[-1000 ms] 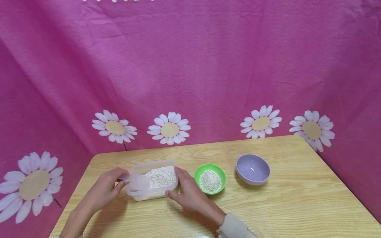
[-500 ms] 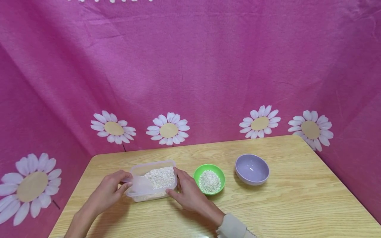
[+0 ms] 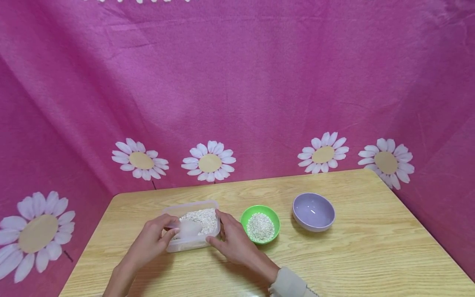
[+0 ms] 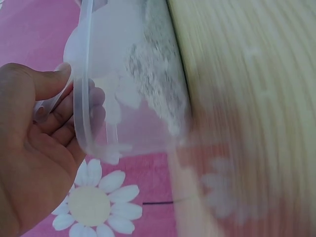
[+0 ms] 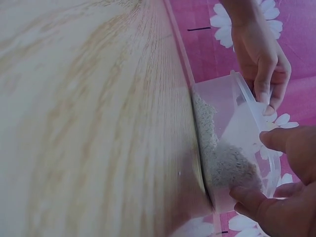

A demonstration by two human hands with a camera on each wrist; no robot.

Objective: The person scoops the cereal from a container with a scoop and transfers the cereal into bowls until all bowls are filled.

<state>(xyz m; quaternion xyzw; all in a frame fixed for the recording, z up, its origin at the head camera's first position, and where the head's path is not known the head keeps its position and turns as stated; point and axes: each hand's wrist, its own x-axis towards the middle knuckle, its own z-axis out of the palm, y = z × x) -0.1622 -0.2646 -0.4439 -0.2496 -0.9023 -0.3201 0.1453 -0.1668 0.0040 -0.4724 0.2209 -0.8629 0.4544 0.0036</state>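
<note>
Head view, clear plastic container [image 3: 193, 226] (rectangular, lidless), pale grain inside

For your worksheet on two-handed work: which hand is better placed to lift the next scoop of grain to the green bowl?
Probably the left hand: it already holds the scoop inside the container. The right hand only steadies the container's side nearest the green bowl.
</note>
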